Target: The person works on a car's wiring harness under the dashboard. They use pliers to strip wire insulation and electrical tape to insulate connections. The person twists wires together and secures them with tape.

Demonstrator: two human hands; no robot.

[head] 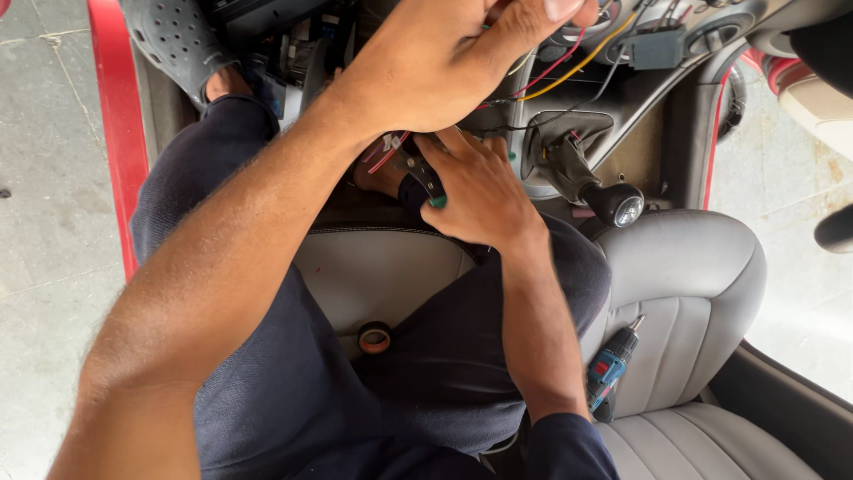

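Note:
My left hand (444,62) reaches up under the open dashboard. Its fingers are pinched together where yellow and red wires (569,60) come out. Lower down, my right hand (484,191) grips a pair of pliers (425,178) with dark handles tipped in green. The jaws point left at thin red wires (386,153) near my knee. My legs in dark trousers straddle the driver's seat, and both forearms cross the middle of the view.
A gear lever with a black knob (625,206) stands just right of my right hand. A blue cordless driver (611,364) lies on the grey passenger seat (702,284). A roll of tape (374,339) sits between my legs. The red door sill (111,133) and concrete lie to the left.

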